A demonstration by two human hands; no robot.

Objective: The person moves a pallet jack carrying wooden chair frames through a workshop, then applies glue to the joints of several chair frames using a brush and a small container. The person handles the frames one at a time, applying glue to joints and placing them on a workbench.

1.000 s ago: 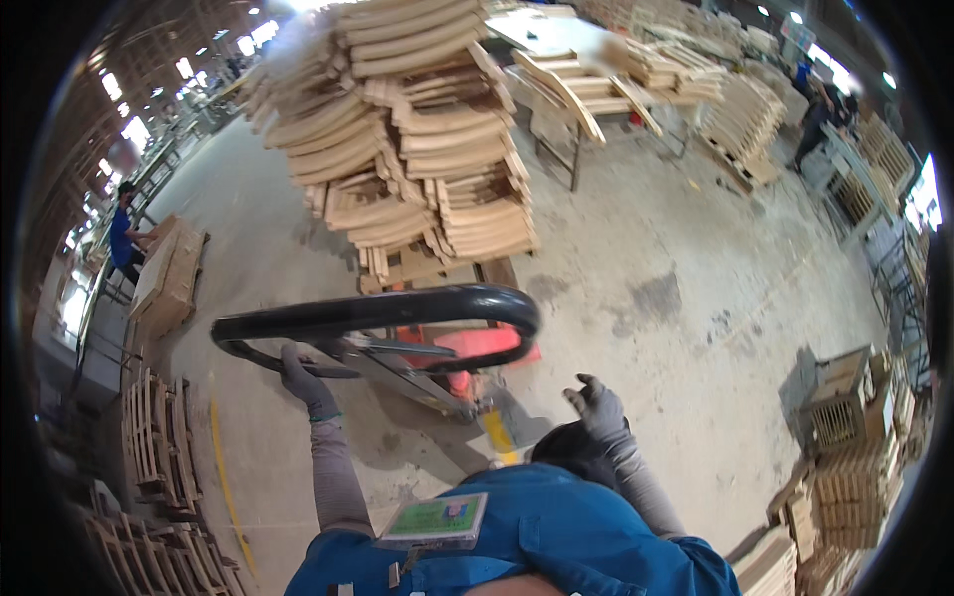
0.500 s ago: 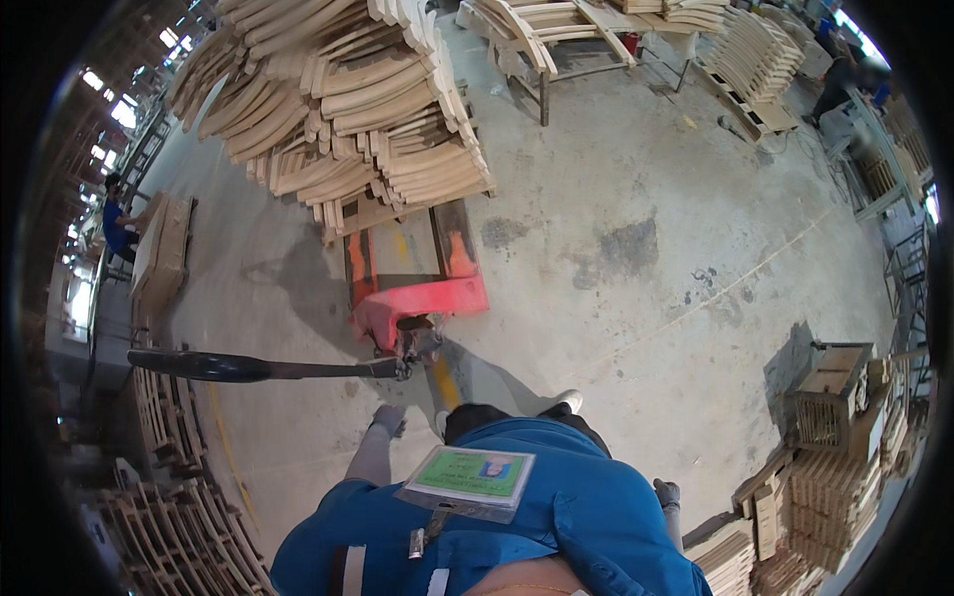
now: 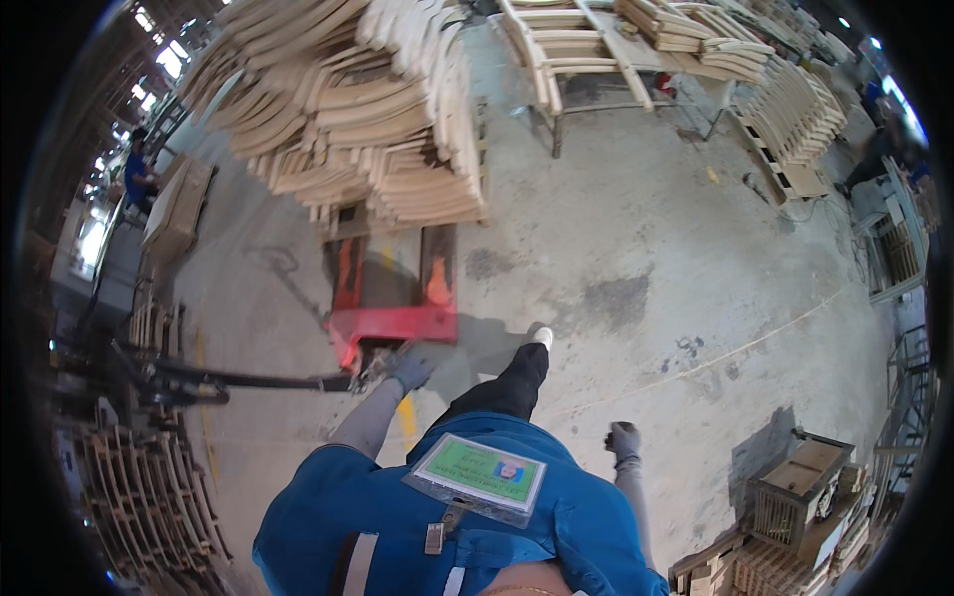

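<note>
A red pallet jack (image 3: 393, 323) stands ahead of me with its forks under a pallet load of curved wooden pieces (image 3: 368, 119). Its long black handle (image 3: 268, 380) lies low, pointing left, with a loop grip at the far end. Close beside the jack's handle base is my left hand (image 3: 412, 372), in a grey glove, fingers stretched out and slightly blurred; it appears to hold nothing. My right hand (image 3: 623, 439), gloved as well, hangs out to the right over the floor with its fingers curled in and nothing visible in them.
Wooden frames rest on a metal-legged table (image 3: 596, 99) at the back. Farther right stands a pallet of stacked curved slats (image 3: 795, 114). A wooden crate (image 3: 800, 487) and boards sit at lower right, slatted wooden stacks (image 3: 149, 497) at lower left. One person (image 3: 139, 179) works at far left.
I have stepped forward, and one white-shod foot now reaches ahead. My left hand has come up close to the jack's handle base, and my right hand has swung forward. The handle end sits farther left.
</note>
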